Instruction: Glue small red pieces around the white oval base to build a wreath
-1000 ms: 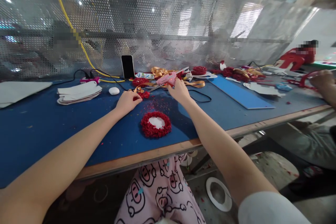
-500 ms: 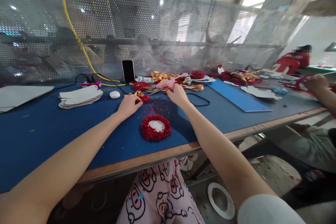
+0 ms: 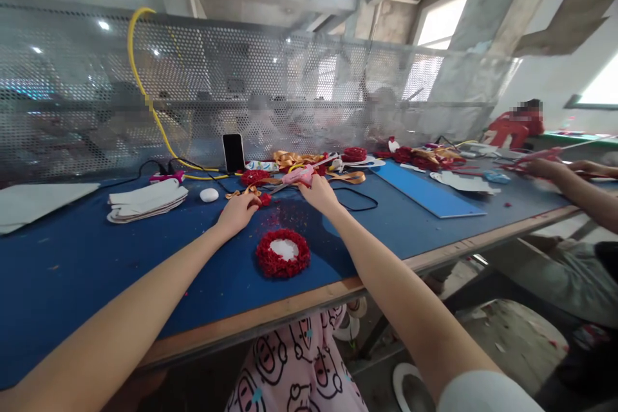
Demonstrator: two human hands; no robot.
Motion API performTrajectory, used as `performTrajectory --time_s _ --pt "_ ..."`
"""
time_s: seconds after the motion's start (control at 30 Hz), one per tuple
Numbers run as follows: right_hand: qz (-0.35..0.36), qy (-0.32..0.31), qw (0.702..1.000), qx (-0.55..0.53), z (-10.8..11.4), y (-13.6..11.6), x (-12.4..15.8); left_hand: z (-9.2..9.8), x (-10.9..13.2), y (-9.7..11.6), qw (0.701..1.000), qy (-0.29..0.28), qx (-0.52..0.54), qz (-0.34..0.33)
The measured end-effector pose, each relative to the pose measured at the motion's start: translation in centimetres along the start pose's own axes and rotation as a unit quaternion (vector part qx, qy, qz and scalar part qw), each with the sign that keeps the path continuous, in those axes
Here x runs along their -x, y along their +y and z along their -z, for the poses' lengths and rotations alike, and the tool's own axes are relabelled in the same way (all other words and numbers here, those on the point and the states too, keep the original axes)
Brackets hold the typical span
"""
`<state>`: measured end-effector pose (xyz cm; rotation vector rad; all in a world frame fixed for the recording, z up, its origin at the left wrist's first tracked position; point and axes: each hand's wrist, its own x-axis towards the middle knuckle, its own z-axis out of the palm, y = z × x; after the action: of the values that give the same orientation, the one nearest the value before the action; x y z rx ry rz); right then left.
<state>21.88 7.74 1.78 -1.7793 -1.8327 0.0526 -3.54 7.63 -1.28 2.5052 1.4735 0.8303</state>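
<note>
A round white disc ringed with red rosettes lies on the blue table in front of me. Beyond it my left hand is closed in a pinch on a small red rosette. My right hand reaches further back and grips the handle of a pink glue gun. Around the gun lie gold ribbon and more red rosettes.
A phone leans on the perforated metal screen. White cut sheets, a white pebble-like object and black and yellow cables lie left. A blue board lies right, where another person's hands work.
The view has tilted upward, so everything sits lower in the frame. Both hands stay where they were, at the rosette and the glue gun.
</note>
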Motion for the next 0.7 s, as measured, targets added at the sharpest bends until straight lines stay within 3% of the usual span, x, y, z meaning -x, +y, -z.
performTrajectory --time_s 0.13,0.27,0.33,0.43,0.53,0.7 --pt "-0.023 0.007 0.999 -0.03 -0.1 0.4 -0.1 0.1 0.3 1.3 0.998 0.028 0.047 -0.004" --pt "-0.044 -0.004 0.998 -0.048 0.2 0.9 -0.3 -0.5 1.1 3.6 0.989 0.006 0.147 0.012" --pt "-0.055 -0.014 0.997 -0.052 0.4 1.0 -0.4 -0.9 1.4 4.3 0.987 -0.017 0.162 -0.005" --pt "-0.057 -0.026 0.997 -0.037 0.5 1.0 -0.6 -1.1 1.7 4.3 0.99 -0.008 0.14 0.001" --pt "-0.022 -0.014 1.0 0.011 0.5 0.9 -0.5 -0.7 1.7 3.3 0.995 0.032 0.093 -0.016" --pt "0.12 0.002 0.987 0.102 1.0 0.7 0.2 0.3 1.8 2.1 0.986 0.064 0.028 -0.15"
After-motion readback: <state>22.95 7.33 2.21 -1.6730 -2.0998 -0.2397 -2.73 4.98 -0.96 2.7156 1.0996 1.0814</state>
